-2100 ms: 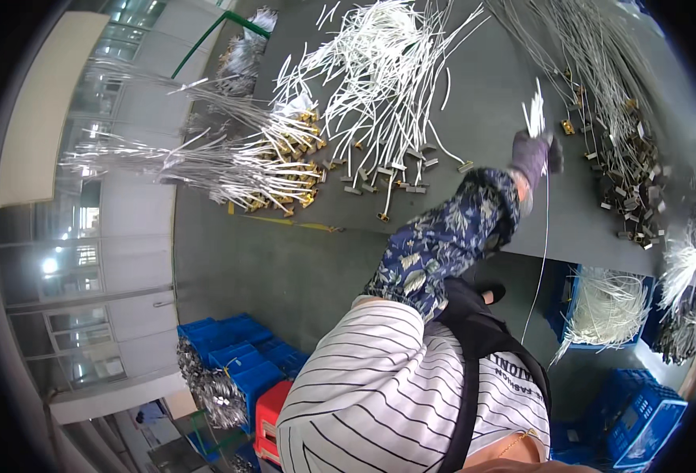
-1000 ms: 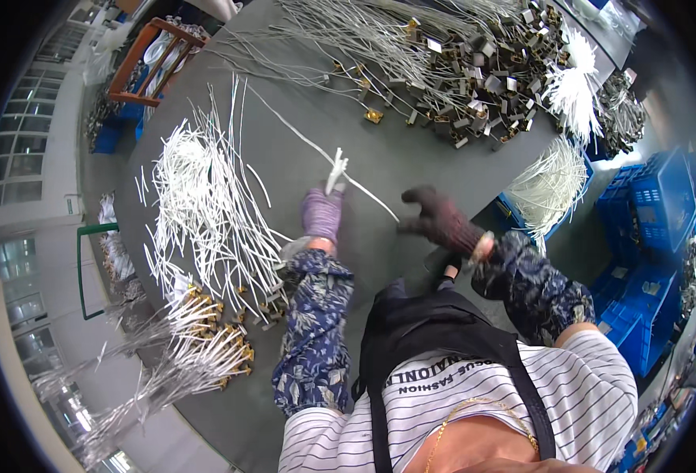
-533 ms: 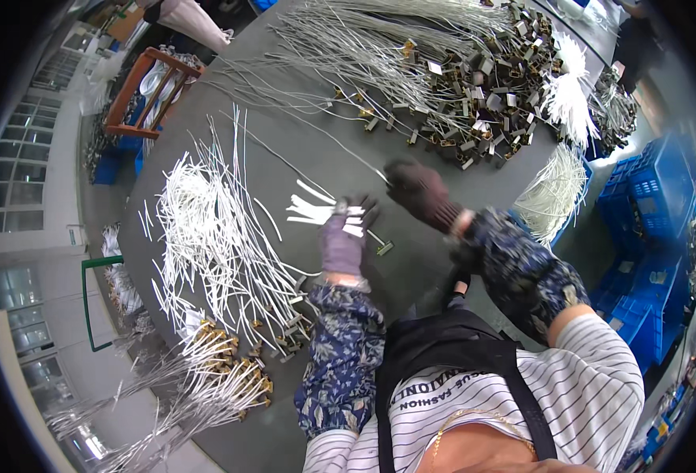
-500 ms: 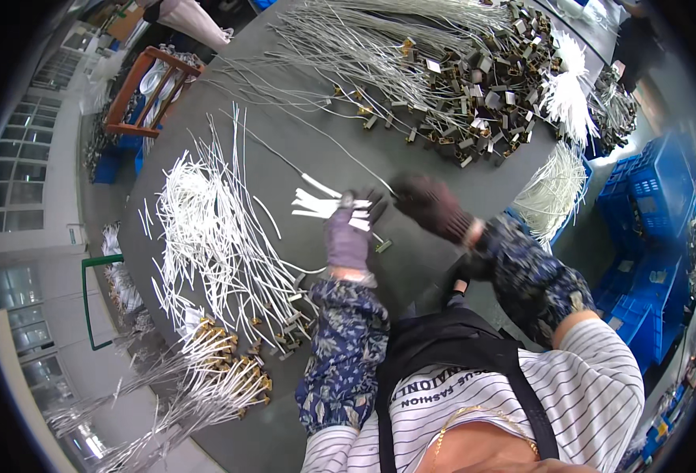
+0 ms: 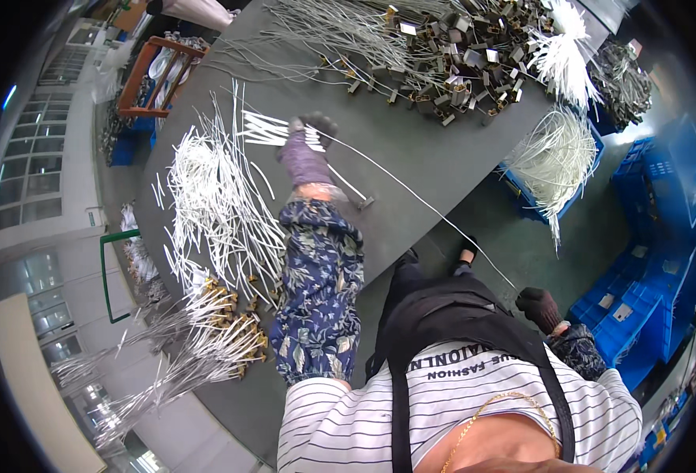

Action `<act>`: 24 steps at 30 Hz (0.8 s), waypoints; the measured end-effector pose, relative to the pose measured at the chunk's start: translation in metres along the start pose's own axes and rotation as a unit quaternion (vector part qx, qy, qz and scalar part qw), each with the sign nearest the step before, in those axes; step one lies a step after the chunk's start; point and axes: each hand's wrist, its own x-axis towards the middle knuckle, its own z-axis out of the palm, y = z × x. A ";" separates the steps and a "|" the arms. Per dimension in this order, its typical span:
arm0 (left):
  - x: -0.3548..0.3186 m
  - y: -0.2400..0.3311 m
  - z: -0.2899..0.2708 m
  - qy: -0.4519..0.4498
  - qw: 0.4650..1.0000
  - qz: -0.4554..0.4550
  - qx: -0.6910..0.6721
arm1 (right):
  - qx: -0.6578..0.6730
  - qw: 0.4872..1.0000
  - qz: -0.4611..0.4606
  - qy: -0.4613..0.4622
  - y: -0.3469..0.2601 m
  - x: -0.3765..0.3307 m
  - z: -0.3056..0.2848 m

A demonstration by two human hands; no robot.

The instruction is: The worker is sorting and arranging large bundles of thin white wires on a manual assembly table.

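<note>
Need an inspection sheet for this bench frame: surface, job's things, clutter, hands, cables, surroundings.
Surface: grey table, mostly covered.
Job's things: bundle of white strips at the left hand; one long thin white cable runs from it to the right hand.
Clutter: loose white strip pile; brass-tipped cable bunch; heap of metal connectors.
Hands: left hand gloved, gripping the strips; right hand gloved, closed on the cable end, off the table.
Cables: white coil hanging over the table edge.
Surroundings: blue crates; windows.
</note>
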 end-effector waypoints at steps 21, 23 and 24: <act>-0.063 0.003 0.018 0.073 0.989 -0.020 0.125 | -0.042 0.995 -0.054 -0.073 -0.018 0.009 -0.020; -0.065 0.002 0.022 0.079 0.990 -0.035 0.111 | -0.041 0.992 -0.042 -0.113 -0.021 0.010 -0.021; -0.065 0.002 0.022 0.092 0.984 -0.036 0.151 | -0.045 0.991 -0.035 -0.119 -0.021 0.009 -0.021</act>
